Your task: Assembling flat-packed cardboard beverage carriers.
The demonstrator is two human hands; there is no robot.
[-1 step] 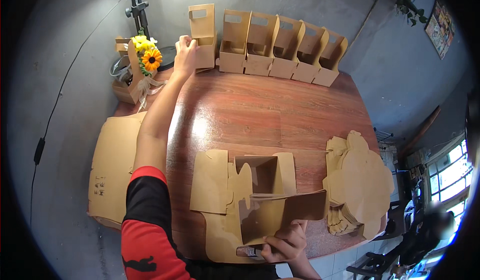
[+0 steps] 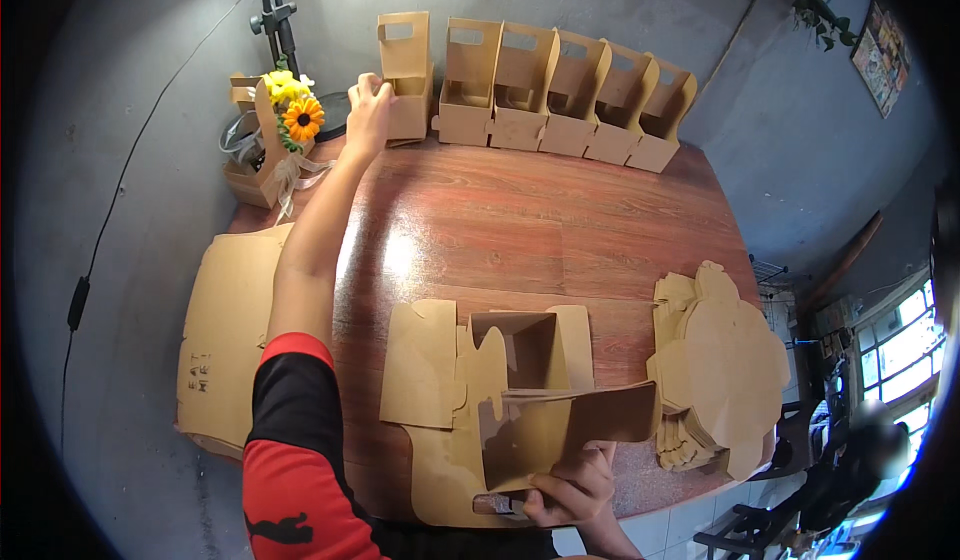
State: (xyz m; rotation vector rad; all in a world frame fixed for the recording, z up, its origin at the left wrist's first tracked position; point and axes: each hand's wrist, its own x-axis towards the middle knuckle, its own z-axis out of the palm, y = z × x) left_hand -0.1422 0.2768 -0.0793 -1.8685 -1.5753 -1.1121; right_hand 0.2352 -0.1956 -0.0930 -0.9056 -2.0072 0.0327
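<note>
My left hand (image 2: pixel 369 115) reaches to the far side of the table, its fingers closed on the left edge of a folded brown cardboard box (image 2: pixel 408 110) with a tall back panel and a handle slot. Near me, my right hand (image 2: pixel 570 490) grips the lower edge of a partly folded cardboard box (image 2: pixel 525 440), thumb in front, other fingers partly hidden behind its panel. This box is tilted and lies over flat cardboard blanks (image 2: pixel 420 365). Just beyond it, another open cardboard box (image 2: pixel 530 345) shows its hollow inside.
Several folded boxes (image 2: pixel 570 135) stand in a row along the wall. A flower-decorated cardboard carrier (image 2: pixel 255 175) is at the far left, beside a black stand (image 2: pixel 285 30). Flat cardboard stacks lie at left (image 2: pixel 230 330) and right (image 2: pixel 720 370). A blurred person (image 2: pixel 850 480) is at the far right.
At the far side, the box in my left hand has shifted down very slightly, and that hand a touch to the left. My right hand keeps its hold.
</note>
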